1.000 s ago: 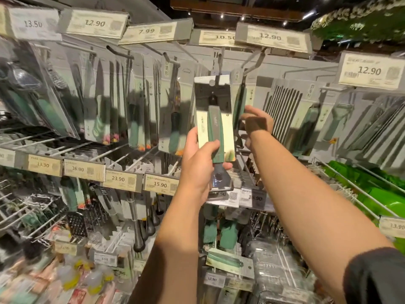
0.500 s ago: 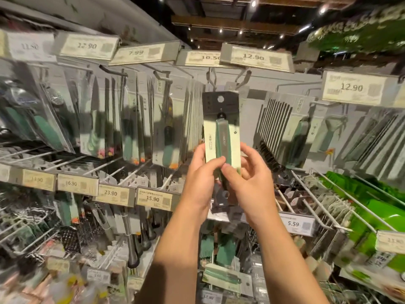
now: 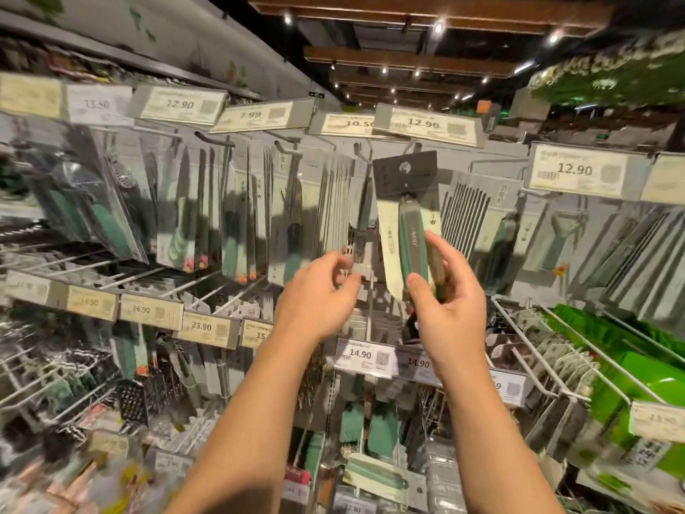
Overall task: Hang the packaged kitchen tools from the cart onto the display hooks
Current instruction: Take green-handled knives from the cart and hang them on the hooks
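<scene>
Green-handled packaged tool (image 3: 409, 231) pinched low between your right hand (image 3: 450, 309) thumb and fingers, card's hole just under display hook (image 3: 413, 148). Left hand (image 3: 320, 296) loosely curled beside it, holding nothing. Steady card, align hole, slide fully on.

Price labels (image 3: 425, 125) run along the upper rail at 12 o'clock, reading 12.90 and 10.50. Further labels (image 3: 361, 356) at 6 o'clock read 14.90. Bright green goods (image 3: 637, 369) lie at 4 o'clock. Ceiling spotlights (image 3: 438, 27) at 12 o'clock, lit.
</scene>
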Demonstrator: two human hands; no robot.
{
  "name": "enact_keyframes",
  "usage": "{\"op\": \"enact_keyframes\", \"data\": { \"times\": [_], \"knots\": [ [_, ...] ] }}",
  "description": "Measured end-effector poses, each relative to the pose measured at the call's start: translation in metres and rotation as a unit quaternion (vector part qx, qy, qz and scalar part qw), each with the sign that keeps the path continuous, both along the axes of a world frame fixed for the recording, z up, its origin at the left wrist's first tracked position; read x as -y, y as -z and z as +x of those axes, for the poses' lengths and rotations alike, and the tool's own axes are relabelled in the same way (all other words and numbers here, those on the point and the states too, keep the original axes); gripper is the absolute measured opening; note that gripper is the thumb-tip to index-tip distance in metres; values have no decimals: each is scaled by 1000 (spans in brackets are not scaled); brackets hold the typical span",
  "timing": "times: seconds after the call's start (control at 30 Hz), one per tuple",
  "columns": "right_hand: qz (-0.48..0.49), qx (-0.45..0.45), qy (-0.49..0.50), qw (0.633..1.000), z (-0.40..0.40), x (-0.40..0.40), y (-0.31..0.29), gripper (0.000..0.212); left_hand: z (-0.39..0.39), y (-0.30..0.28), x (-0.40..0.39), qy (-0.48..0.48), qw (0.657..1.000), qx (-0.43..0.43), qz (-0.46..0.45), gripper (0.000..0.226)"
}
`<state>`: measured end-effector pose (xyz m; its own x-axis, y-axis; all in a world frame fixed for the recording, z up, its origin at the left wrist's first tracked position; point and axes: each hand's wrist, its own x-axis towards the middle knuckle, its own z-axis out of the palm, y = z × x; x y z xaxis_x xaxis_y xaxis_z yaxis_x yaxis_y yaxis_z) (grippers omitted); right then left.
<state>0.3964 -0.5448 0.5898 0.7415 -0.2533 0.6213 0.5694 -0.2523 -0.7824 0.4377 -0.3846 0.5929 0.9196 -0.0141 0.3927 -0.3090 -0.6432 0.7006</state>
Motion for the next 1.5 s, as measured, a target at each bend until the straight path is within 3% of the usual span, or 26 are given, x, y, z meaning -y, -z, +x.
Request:
{"op": "enact_keyframes", "data": {
  "times": [0.2, 0.43, 0.57, 0.7, 0.93, 1.07, 1.23, 1.33, 1.5],
  "knots": [
    [49, 22, 15, 998, -2, 3, -8, 54, 5, 9, -4, -20, 998, -5, 67, 30],
    [-26, -55, 94, 994, 29, 9, -14, 49, 13, 8, 2, -55, 993, 11, 104, 28],
    [-16, -95, 91, 991, 66, 2, -21, 23, 18, 4, 4, -57, 991, 26, 116, 32],
    [48, -136, 88, 986, 110, -6, -29, 58, 21, -1, 9, -48, 991, 37, 115, 31],
    [82, -192, 61, 976, 156, -3, -31, 57, 29, 0, 13, -56, 991, 32, 113, 27],
    [10, -199, 82, 977, 158, -1, -29, 57, 34, 0, 8, -67, 990, 30, 123, 26],
    [16, -233, 116, 965, 134, -1, -11, 26, 30, 2, 3, -84, 988, 22, 129, 27],
    [-80, -260, 115, 955, 112, -15, 1, 21, 21, 5, -1, -100, 981, 23, 163, 31],
    [-193, -174, 36, 965, 66, -43, 16, 19, -9, 17, -22, -149, 969, 1, 199, 35]
  ]
}}
